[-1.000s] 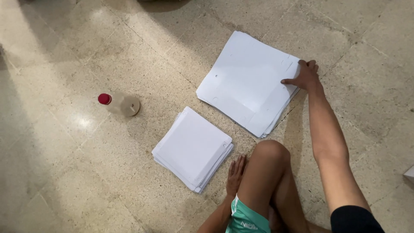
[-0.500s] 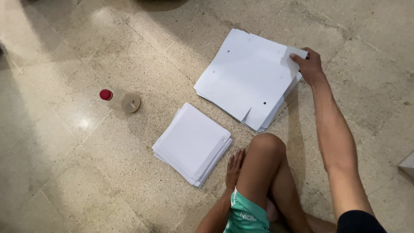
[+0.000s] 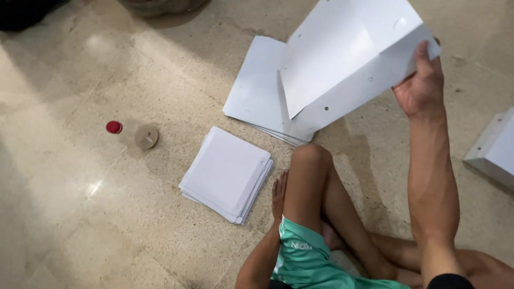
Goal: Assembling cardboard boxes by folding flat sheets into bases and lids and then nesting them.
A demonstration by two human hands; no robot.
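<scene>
Sheet (image 3: 342,59) white, hole-punched, folded, in right hand (image 3: 420,88)

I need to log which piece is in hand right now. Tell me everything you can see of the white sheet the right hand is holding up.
The white sheet is a large, flat, stiff-looking panel, matte white, with a crease or fold running along it and a few small punched holes. It is lifted off the floor and tilted, gripped at its right edge by the right hand, thumb on the near face. It hangs above the big stack of similar sheets without clearly touching it.
</scene>
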